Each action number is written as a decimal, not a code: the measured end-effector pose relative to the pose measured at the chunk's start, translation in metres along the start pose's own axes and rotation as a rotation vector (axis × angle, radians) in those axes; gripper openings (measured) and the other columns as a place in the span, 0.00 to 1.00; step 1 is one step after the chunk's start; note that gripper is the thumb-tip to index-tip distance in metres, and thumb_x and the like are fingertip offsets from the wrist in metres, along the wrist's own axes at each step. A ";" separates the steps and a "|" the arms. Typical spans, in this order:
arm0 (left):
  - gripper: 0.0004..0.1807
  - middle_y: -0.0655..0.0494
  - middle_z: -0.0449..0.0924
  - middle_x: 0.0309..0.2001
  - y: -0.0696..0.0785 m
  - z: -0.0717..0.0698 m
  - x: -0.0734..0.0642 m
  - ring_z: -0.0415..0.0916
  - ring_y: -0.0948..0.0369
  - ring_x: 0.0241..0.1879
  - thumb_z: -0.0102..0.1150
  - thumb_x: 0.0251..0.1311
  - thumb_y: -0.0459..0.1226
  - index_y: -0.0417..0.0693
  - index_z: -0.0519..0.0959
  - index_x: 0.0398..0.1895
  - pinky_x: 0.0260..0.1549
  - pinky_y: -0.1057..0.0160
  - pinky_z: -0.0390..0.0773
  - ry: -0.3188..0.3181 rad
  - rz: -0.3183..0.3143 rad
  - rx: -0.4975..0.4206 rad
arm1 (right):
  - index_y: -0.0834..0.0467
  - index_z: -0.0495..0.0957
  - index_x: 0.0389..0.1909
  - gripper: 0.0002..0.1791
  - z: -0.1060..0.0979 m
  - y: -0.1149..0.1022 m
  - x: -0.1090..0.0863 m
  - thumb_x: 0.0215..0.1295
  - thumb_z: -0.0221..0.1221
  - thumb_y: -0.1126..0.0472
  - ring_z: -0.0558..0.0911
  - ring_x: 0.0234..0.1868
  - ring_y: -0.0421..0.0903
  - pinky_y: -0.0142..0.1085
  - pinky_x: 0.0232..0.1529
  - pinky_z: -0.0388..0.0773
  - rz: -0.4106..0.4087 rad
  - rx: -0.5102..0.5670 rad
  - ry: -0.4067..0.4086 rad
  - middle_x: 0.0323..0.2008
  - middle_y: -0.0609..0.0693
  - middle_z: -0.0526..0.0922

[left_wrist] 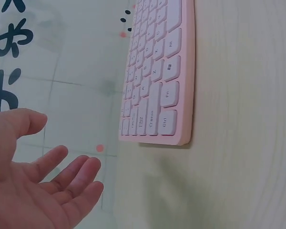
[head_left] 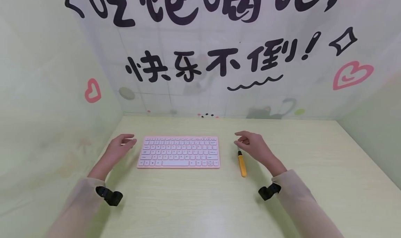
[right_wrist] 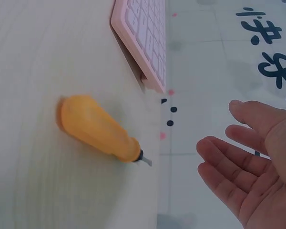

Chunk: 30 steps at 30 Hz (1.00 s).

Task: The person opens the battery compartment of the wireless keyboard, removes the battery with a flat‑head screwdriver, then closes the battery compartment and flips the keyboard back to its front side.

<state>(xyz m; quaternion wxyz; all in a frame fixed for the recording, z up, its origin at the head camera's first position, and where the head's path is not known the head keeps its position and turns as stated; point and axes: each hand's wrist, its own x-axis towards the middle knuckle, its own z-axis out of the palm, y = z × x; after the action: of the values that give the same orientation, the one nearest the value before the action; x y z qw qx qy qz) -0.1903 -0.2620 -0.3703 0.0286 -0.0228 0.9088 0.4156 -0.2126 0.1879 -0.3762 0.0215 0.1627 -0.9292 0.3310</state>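
A pink keyboard (head_left: 178,152) with pale keys lies flat on the table. Left of it hovers my left hand (head_left: 120,145), its fingers loosely bent and holding nothing; the left wrist view shows the hand (left_wrist: 52,181) apart from the keyboard's near corner (left_wrist: 174,136). To the keyboard's right lies a screwdriver (head_left: 242,164) with a yellow handle and a thin metal shaft. My right hand (head_left: 250,144) is over its shaft end, overlapping the tip in the head view. In the right wrist view, a gap separates the relaxed fingers of that hand (right_wrist: 257,167) from the screwdriver (right_wrist: 97,126).
The light wooden table (head_left: 188,199) meets a printed white backdrop (head_left: 188,98) at its far edge. A pale side panel (head_left: 56,126) stands close on the left, and another panel (head_left: 372,116) on the right. Small black cameras (head_left: 109,196) sit on both wrists.
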 end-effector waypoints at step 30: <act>0.29 0.29 0.58 0.61 -0.028 0.028 0.021 0.61 0.43 0.59 0.39 0.69 0.39 0.30 0.50 0.67 0.54 0.49 0.65 -0.142 -0.203 -0.399 | 0.63 0.80 0.43 0.15 0.067 -0.015 0.024 0.54 0.65 0.65 0.78 0.34 0.46 0.36 0.36 0.75 0.227 0.230 -0.070 0.34 0.52 0.82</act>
<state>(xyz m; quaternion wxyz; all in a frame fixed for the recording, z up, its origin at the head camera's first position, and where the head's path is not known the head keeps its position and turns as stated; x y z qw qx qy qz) -0.2084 -0.2600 -0.4113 0.1292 -0.0901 0.7975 0.5823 -0.2257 0.1289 -0.4156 -0.0672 0.0697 -0.8978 0.4297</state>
